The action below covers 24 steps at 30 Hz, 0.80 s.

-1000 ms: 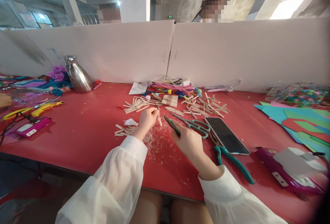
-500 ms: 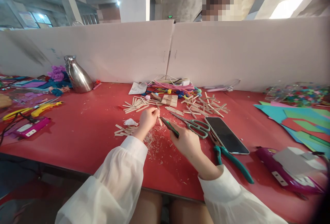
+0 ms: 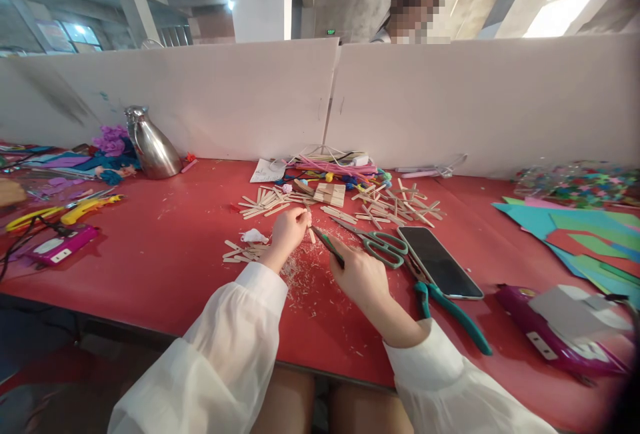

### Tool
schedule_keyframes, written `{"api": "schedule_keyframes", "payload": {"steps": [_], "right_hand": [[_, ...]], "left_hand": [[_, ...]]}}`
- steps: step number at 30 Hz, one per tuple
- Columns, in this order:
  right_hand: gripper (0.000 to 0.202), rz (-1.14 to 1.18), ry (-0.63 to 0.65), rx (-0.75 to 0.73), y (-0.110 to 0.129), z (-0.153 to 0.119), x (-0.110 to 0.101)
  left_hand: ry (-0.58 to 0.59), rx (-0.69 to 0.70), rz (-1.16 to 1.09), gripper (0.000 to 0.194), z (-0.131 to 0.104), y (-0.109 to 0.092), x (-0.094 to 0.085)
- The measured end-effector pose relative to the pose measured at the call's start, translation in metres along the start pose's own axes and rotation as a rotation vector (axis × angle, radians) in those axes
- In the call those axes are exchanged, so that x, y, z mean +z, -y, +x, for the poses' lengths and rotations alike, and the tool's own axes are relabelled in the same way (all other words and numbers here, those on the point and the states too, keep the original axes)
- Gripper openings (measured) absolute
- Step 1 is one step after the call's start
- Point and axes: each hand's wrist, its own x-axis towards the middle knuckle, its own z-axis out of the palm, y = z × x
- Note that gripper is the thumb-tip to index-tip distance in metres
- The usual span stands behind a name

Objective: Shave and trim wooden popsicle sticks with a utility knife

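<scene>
Pinched in the fingers of my left hand (image 3: 290, 229) is a short wooden craft stick (image 3: 313, 236), its lower end pointing down toward the table. My right hand (image 3: 361, 273) grips a utility knife (image 3: 330, 247) with a dark and green handle; its blade end meets the stick or lies right beside it. Wood shavings (image 3: 305, 287) are scattered on the red table (image 3: 190, 254) under both hands. Several craft sticks (image 3: 243, 252) and a small white piece (image 3: 254, 236) lie left of my left hand. Green-handled scissors (image 3: 387, 247) rest just beyond my right hand.
Pliers (image 3: 453, 307) and a phone (image 3: 440, 264) lie to the right, near a purple power strip (image 3: 540, 334) and coloured paper (image 3: 575, 234). Loose sticks (image 3: 400, 201) spread behind. A steel jug (image 3: 153, 144) stands back left. Beyond the white partition (image 3: 225, 101) is a person (image 3: 417, 1).
The knife and my right hand have shifted very slightly left. My left hand keeps its pinch on the stick. The person behind the partition has moved a little left.
</scene>
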Motion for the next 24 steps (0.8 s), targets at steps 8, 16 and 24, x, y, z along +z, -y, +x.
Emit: {"api": "schedule_keyframes", "payload": {"steps": [8,16,24], "right_hand": [[0.043,0.024,0.006,-0.017,0.002,-0.001,0.001],[0.045,0.227,0.046,0.071,-0.006,0.006,0.005],[0.04,0.503,0.054,0.123,-0.019,0.013,0.009]], "left_hand": [[0.026,0.018,-0.018,0.023,0.001,0.0,0.0],[0.12,0.075,-0.094,0.021,0.002,0.006,0.007],[0.229,0.143,-0.207,0.044,0.003,0.012,0.015]]}}
